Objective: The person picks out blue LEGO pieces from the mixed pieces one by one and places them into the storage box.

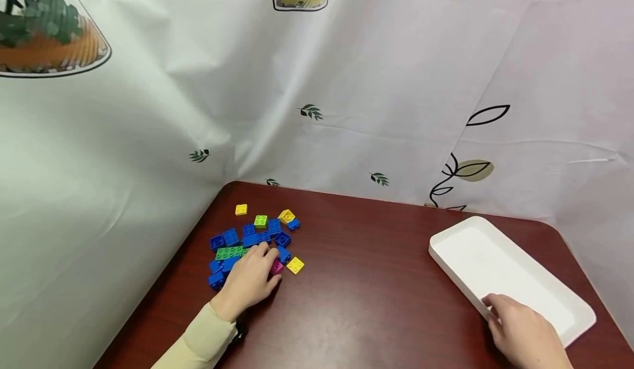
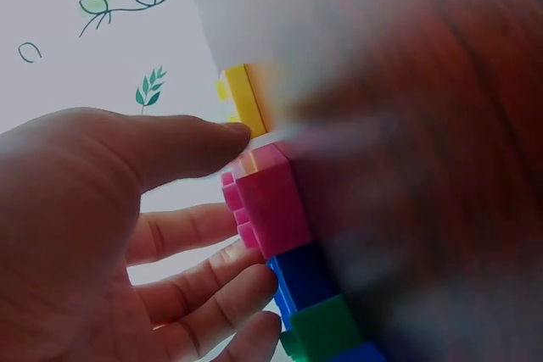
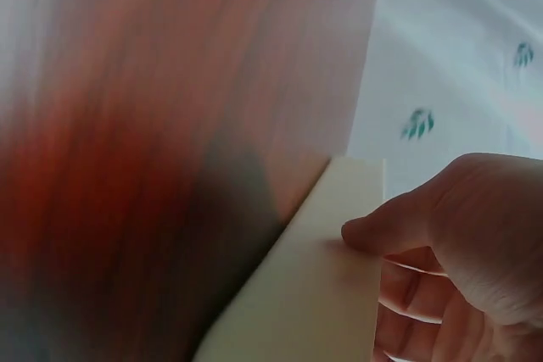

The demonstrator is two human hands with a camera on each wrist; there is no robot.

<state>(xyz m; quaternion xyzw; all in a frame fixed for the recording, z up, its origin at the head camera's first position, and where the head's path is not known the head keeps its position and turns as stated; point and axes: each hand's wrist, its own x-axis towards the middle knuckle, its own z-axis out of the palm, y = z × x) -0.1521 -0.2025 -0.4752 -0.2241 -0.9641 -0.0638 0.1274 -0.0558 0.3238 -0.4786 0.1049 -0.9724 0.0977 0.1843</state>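
My left hand [image 1: 250, 281] hovers low over a cluster of toy building bricks, its fingers reaching among them. In the left wrist view a pink brick [image 2: 278, 205] stands between the thumb and the spread fingers, with the thumb tip close to its upper end. A blue brick [image 2: 305, 277] and a green brick [image 2: 327, 328] sit right beside it, near the fingertips. On the right, my right hand [image 1: 530, 333] pinches the near long side of a white rectangular tray [image 1: 458, 274], thumb on the outer wall and fingers over the rim.
Several blue bricks [image 1: 230, 237] and a long green brick [image 1: 229, 253] lie around the left hand. A yellow brick [image 1: 295, 265] is just right of it, another yellow brick [image 1: 241, 209] farther back. The dark red table [image 1: 356, 281] meets a patterned white curtain [image 1: 346, 83].
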